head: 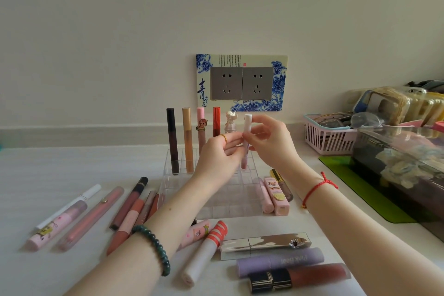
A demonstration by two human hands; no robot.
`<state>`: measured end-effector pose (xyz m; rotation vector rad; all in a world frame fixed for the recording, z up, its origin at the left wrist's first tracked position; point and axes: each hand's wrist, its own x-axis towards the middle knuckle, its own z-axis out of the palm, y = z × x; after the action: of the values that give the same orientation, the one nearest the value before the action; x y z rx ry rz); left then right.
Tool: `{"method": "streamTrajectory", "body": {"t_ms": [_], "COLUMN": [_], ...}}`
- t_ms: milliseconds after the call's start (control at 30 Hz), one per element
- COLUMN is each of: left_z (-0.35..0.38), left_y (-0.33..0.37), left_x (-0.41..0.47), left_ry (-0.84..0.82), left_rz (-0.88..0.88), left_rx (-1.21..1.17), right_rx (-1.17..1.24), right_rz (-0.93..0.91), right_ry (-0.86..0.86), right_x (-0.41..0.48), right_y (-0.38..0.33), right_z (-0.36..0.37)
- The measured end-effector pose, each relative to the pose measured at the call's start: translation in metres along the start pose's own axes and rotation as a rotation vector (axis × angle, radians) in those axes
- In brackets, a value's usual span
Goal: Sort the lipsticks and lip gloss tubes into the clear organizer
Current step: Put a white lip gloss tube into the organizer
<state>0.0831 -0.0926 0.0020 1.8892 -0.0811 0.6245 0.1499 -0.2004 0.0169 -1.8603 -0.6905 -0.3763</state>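
Nearest the person, flat on the surface (240, 226): a dark tube (298, 276) with rose gloss, a purple tube (280, 261), a mirrored silver case (265, 244), a white tube with a red-striped cap (204, 250) and a pink cartoon tube (194, 234). To the left lies a loose fan of slim tubes (91, 217) in white, pink, coral and brown. Just right of the clear organizer (230, 202) lie three more pink and gold-capped tubes (276, 196), touching one another. The organizer's front and middle cells look unfilled. Above it both hands meet on one pale tube (247, 142), held upright. The left hand (221, 154) pinches its middle with curled fingers, and the right hand (269, 144) nips it between thumb and forefinger. The tube's lower end is down among the back cells; whether it is seated cannot be told. Five tubes (187, 139) stand in the back row: dark brown, tan, pink with a unicorn, red, and one with a white figure cap. Judged progress: early, with one row nearly filled and most of the stock not yet sorted. Beyond, a wall outlet (241, 83); far right, a pink basket (329, 137) and a clear box (403, 163) on a green mat (360, 185).
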Motion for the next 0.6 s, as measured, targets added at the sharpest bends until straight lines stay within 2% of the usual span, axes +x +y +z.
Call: {"method": "streamTrajectory", "body": {"t_ms": [600], "left_z": [-0.0009], "left_y": [0.0004], "left_x": [0.0012], "left_ry": [0.020], "left_rz": [-0.019], "left_rx": [0.015], "right_rx": [0.005], "right_rz": [0.001], "right_ry": [-0.020], "right_x": [-0.0017], "right_y": [-0.0009], "right_z": [-0.0009]}}
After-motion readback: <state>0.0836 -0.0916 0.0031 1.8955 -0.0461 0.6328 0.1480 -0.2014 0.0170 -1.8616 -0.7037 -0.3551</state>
